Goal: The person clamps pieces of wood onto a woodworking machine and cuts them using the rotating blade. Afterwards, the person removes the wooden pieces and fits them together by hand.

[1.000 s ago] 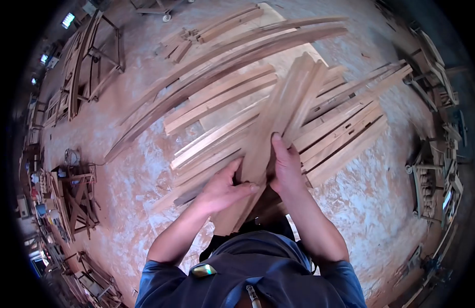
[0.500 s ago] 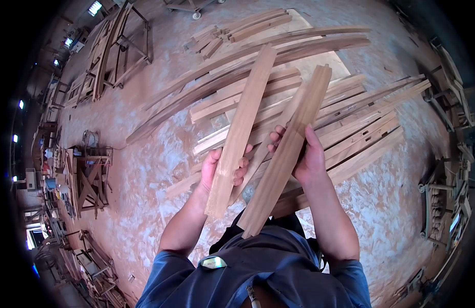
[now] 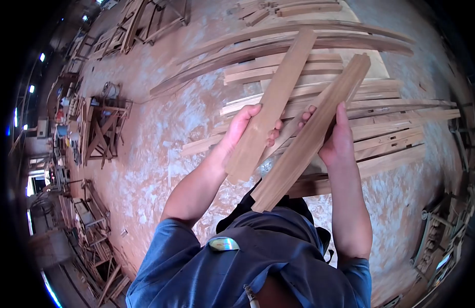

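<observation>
In my left hand point(image 3: 247, 128) is a pale wooden board point(image 3: 278, 97), its far end tilted up and away to the right. The thumb lies along its left edge and the fingers curl round the right edge. My right hand point(image 3: 337, 136) grips a second, darker wooden board point(image 3: 319, 128) with a shaped, stepped far end. Its near end comes close to my shirt. The two boards run roughly side by side with a gap between them, above lumber on the floor. The right palm is partly hidden behind its board.
Several long wooden pieces point(image 3: 391, 138), some with mortise slots, lie on the floor beyond my hands. Long curved strips point(image 3: 217, 66) stretch across the back. A wooden stand point(image 3: 101, 128) is at the left, and racks of timber point(image 3: 432, 231) line the right.
My view has turned, so the floor lumber appears shifted right and the side stand looks different. Both hands keep hold of their boards, which now sit higher and further right in view.
</observation>
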`<state>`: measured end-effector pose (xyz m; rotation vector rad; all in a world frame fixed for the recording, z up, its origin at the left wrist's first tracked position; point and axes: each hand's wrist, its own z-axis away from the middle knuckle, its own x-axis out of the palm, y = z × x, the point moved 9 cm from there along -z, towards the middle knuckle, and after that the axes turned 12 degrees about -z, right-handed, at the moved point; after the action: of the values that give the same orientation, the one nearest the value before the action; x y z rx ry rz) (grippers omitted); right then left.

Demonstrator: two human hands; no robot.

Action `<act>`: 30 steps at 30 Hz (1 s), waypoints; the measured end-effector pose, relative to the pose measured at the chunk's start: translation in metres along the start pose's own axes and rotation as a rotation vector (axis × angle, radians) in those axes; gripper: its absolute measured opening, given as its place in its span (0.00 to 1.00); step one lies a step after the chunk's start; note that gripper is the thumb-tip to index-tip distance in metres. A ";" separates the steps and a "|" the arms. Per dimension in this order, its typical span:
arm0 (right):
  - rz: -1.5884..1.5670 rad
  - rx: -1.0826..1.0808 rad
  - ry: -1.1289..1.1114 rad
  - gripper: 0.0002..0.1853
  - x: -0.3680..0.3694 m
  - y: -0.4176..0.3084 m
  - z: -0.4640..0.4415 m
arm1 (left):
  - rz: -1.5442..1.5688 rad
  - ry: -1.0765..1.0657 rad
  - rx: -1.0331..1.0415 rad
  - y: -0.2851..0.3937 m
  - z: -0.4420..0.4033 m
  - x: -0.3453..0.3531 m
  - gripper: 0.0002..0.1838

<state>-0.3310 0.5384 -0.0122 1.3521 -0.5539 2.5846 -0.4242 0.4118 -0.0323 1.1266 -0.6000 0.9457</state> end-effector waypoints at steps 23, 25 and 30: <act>0.011 0.036 0.116 0.21 -0.024 0.025 -0.018 | -1.704 0.954 0.069 0.046 0.052 0.048 0.44; -0.018 0.047 0.100 0.22 -0.031 0.031 -0.024 | -1.738 0.951 0.050 0.044 0.054 0.048 0.43; 0.011 0.006 0.101 0.29 -0.026 0.031 -0.017 | -1.249 0.630 0.201 0.019 0.045 0.032 0.37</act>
<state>-0.3387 0.5174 -0.0495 1.2152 -0.5389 2.6474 -0.4229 0.3823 0.0183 1.0289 0.7004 0.1970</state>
